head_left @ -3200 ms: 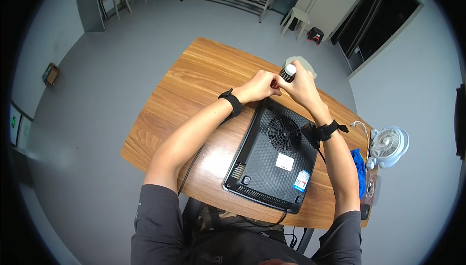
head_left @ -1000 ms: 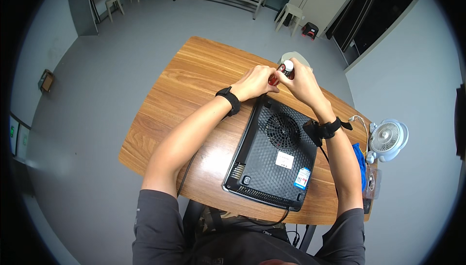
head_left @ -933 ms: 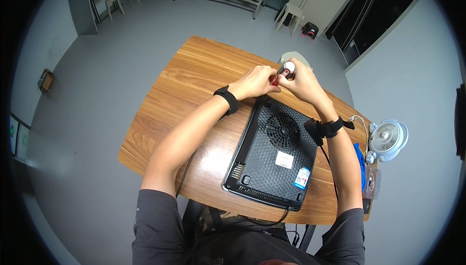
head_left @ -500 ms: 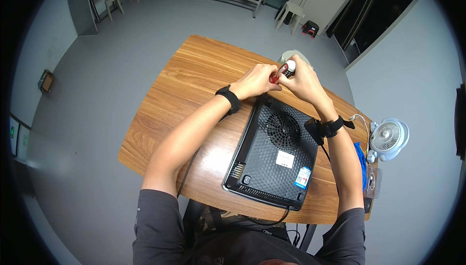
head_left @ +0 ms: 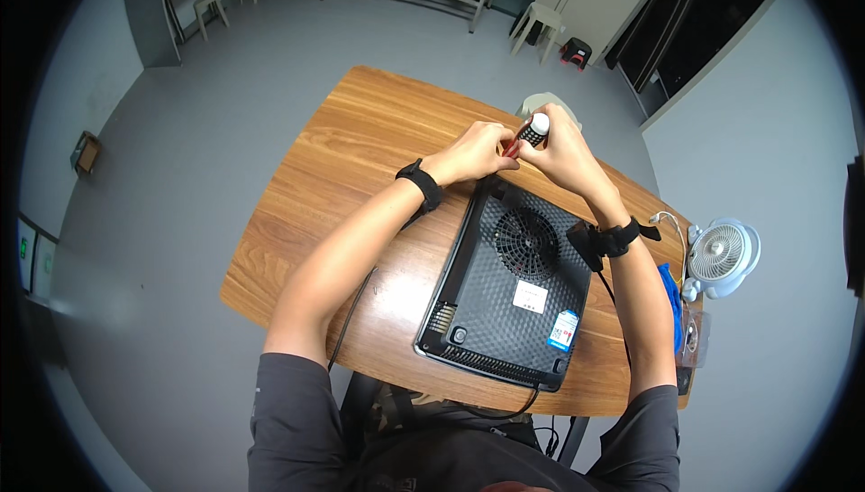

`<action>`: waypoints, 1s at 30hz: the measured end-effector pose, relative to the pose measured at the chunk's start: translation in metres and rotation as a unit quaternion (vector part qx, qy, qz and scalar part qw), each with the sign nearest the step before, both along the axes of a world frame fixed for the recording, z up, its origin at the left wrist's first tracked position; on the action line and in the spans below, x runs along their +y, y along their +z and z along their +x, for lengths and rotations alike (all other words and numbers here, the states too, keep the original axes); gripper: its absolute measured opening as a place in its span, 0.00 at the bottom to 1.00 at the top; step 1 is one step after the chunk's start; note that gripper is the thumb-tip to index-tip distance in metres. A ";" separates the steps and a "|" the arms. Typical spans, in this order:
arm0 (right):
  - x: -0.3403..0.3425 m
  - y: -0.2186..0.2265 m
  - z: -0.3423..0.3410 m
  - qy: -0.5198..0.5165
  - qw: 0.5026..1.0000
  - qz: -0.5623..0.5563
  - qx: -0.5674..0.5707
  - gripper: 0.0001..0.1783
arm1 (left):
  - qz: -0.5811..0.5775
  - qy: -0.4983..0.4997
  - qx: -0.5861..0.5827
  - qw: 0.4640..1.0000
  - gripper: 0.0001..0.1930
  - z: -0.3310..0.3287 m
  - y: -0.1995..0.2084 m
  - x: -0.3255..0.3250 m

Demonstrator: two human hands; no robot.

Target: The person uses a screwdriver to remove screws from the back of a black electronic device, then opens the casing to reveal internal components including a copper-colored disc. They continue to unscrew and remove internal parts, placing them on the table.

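Observation:
A black induction cooker (head_left: 509,289) lies bottom side up on the wooden table (head_left: 333,168), its round fan grille and labels facing me. Both hands meet at the cooker's far left corner. My right hand (head_left: 560,148) grips a screwdriver (head_left: 530,132) with a black, red and white-capped handle, held tilted over that corner. My left hand (head_left: 471,151) is closed around the lower part of the screwdriver, right by the cooker's edge. Each wrist wears a black band.
A small white desk fan (head_left: 721,256) stands at the table's right end, with a blue cloth (head_left: 671,307) and a clear container beside it. A black cord (head_left: 347,316) runs off the near edge. White stools (head_left: 539,19) and a metal rack stand on the grey floor beyond.
The screwdriver handle has shifted and turned slightly between my hands over the cooker's far corner. The cooker and both arms stay where they were.

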State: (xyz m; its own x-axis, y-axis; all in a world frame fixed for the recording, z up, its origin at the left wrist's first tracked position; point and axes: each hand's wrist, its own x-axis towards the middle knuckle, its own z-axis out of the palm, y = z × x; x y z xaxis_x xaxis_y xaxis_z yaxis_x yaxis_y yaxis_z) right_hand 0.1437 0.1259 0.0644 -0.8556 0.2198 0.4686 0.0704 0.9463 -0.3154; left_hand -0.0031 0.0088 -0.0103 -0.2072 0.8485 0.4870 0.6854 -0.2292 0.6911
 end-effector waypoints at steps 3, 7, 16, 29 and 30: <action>-0.005 0.002 -0.002 0.004 0.999 -0.049 0.005 0.27 | -0.044 -0.002 -0.039 0.998 0.16 0.000 0.003 -0.001; -0.023 0.017 -0.006 -0.103 0.987 -0.093 -0.082 0.25 | -0.056 0.019 -0.029 0.998 0.17 0.000 0.006 -0.003; -0.012 0.013 -0.005 -0.074 0.993 -0.061 -0.069 0.25 | -0.052 -0.015 -0.044 0.998 0.16 -0.003 0.002 0.002; -0.010 0.005 -0.001 -0.051 0.996 -0.059 -0.031 0.26 | -0.046 0.005 -0.033 0.998 0.17 -0.003 0.001 0.000; -0.015 0.007 -0.002 -0.065 0.994 -0.081 -0.037 0.26 | -0.037 0.010 -0.034 0.999 0.17 -0.003 0.001 0.001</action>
State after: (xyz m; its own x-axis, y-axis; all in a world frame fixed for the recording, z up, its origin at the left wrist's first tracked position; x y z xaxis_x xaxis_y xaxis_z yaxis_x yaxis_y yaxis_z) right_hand 0.1417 0.1105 0.0711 -0.8458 0.3980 0.3553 0.2167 0.8649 -0.4528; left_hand -0.0063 0.0095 -0.0096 -0.2552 0.8773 0.4065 0.6402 -0.1617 0.7510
